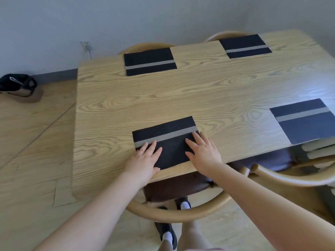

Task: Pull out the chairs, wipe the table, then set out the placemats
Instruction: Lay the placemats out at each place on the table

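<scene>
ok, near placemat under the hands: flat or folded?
Flat. The near placemat lies spread on the table, both hands pressing it with straight fingers.

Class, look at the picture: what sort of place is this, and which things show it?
Probably a home dining area: a wooden table laid with four striped placemats, such as the near one, curved wooden chairs tucked around it, and a wall socket.

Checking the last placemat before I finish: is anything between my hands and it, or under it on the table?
Nothing visible: left hand and right hand press flat on the near placemat, which lies directly on the table.
</scene>
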